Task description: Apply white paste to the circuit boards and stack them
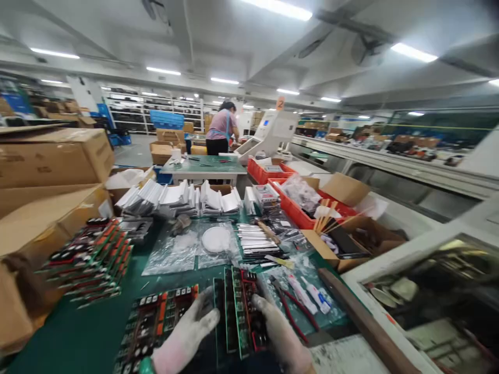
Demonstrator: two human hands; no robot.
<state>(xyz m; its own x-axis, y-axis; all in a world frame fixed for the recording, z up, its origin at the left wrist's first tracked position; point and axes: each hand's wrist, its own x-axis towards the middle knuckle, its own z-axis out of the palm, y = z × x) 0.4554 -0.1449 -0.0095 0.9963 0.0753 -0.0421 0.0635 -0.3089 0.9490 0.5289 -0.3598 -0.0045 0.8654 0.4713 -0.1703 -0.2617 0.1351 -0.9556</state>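
Several green circuit boards (242, 311) stand upright on edge in front of me, side by side, with dark parts on the rightmost one. My left hand (193, 327), in a white glove, presses against their left side, its fingertips partly hidden behind the boards. Gloved too, my right hand (278, 330) grips the rightmost board, thumb on its components. Left of my hands, more circuit boards (150, 322) with orange and black parts lie on the green work mat (74, 337). A tilted stack of boards (93, 259) rises farther left.
Red-handled pliers (290, 309) and white tubes (317, 296) lie on plastic at right. Behind are a white round disc (216, 239), metal strips (257, 240) and white profiles (175, 197). Cardboard boxes (54, 156) stand left, red bins (290, 205) right. A person (223, 127) works beyond.
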